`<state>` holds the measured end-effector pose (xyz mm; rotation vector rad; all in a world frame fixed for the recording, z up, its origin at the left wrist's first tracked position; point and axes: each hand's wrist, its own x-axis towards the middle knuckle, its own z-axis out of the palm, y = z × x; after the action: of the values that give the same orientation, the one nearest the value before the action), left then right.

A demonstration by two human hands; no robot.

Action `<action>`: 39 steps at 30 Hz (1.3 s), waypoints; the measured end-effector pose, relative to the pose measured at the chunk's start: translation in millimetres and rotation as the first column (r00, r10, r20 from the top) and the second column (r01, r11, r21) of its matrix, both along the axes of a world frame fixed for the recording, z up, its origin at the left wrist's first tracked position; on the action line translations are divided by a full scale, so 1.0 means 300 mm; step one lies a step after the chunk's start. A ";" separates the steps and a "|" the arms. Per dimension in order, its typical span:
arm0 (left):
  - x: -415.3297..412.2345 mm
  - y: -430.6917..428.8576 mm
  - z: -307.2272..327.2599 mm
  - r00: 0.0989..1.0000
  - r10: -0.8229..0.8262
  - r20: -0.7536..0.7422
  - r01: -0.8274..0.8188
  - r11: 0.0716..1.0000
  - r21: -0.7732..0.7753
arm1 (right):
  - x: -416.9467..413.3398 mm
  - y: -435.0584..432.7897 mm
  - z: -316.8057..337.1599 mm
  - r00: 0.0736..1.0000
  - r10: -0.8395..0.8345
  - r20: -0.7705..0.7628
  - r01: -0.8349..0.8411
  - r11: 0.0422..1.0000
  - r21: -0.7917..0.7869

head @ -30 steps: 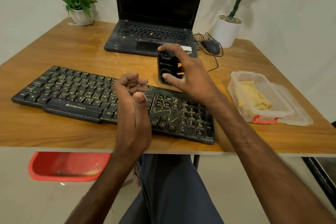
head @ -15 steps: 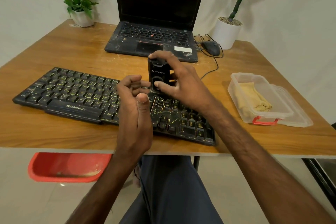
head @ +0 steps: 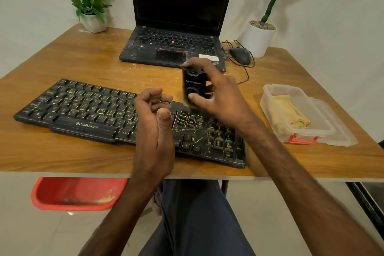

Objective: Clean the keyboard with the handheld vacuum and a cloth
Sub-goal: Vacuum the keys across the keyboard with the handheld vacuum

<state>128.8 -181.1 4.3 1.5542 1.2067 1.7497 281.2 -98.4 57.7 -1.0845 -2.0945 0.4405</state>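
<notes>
**Hands above the keyboard, vacuum in the right**

Left hand (head: 153, 131) is raised over the middle of the keyboard (head: 83, 110) with its fingers curled in towards the palm and its thumb upright. It holds nothing, and it hides the keys behind it. Right hand (head: 220, 100) grips the handheld vacuum (head: 193, 87), a small black unit held upright, with a fingertip over its top and the thumb on its lower front. The vacuum is blurred, its lettering cannot be read, and whether its lower end touches the keyboard's far edge cannot be told.

At the far left corner of the wooden table (head: 62, 64) stands a white pot of flowers (head: 91, 21). The black ZEBRONICS keyboard lies aslant along the near side, its right part streaked with yellowish marks. Behind it sits an open laptop (head: 176, 48) with a dark screen, cut off at the top. A wired mouse (head: 240, 55) lies just beside the laptop, near a white plant pot (head: 258, 37) whose leaves run out of frame. On the right, a yellow cloth (head: 291, 114) lies folded in a clear plastic container (head: 299, 133) with a red clasp. Under the table, a red plastic object (head: 76, 193) is partly hidden by the table's edge and hard to identify.
</notes>
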 end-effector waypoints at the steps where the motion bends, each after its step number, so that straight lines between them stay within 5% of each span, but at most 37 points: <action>1: 0.000 -0.001 0.001 1.000 -0.001 0.004 0.001 1.000 -0.001 | 0.013 0.005 0.005 0.999 -0.036 0.034 0.035 0.999 0.028; 6: -0.004 0.000 0.005 1.000 -0.001 0.017 0.002 1.000 -0.013 | 0.033 -0.028 0.006 0.996 0.034 -0.083 -0.038 0.998 -0.056; 11: -0.002 0.000 0.002 1.000 -0.001 0.026 0.001 1.000 -0.001 | 0.072 -0.034 0.013 0.991 -0.082 0.108 0.077 0.996 0.054; 15: -0.002 0.000 0.001 1.000 0.006 0.024 -0.006 1.000 -0.001 | 0.048 -0.058 0.005 0.999 0.034 -0.025 -0.035 0.999 -0.024; 20: 0.001 0.000 0.000 1.000 0.004 0.029 -0.004 1.000 0.008 | 0.026 -0.010 0.003 0.981 -0.066 0.182 0.043 0.991 0.129; 24: 0.001 0.002 0.003 1.000 0.005 0.030 -0.006 1.000 0.009 | 0.002 -0.020 0.007 0.998 0.068 0.014 -0.068 0.998 0.005; 28: 0.001 0.002 0.000 1.000 0.003 0.018 -0.003 1.000 0.016 | 0.030 -0.001 0.004 0.988 -0.010 0.157 -0.002 0.997 0.077; 32: -0.001 0.000 -0.002 0.999 -0.007 0.035 0.006 1.000 0.022 | 0.060 -0.022 0.032 1.000 -0.002 0.003 0.002 1.000 0.010; 39: -0.002 0.004 0.000 0.999 -0.004 0.045 0.002 0.999 0.041 | 0.142 -0.060 0.044 0.997 0.040 0.071 -0.034 0.996 -0.088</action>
<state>128.3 -179.9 4.2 1.5306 1.1524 1.8086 323.7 -116.3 70.9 -1.1286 -2.1791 0.5219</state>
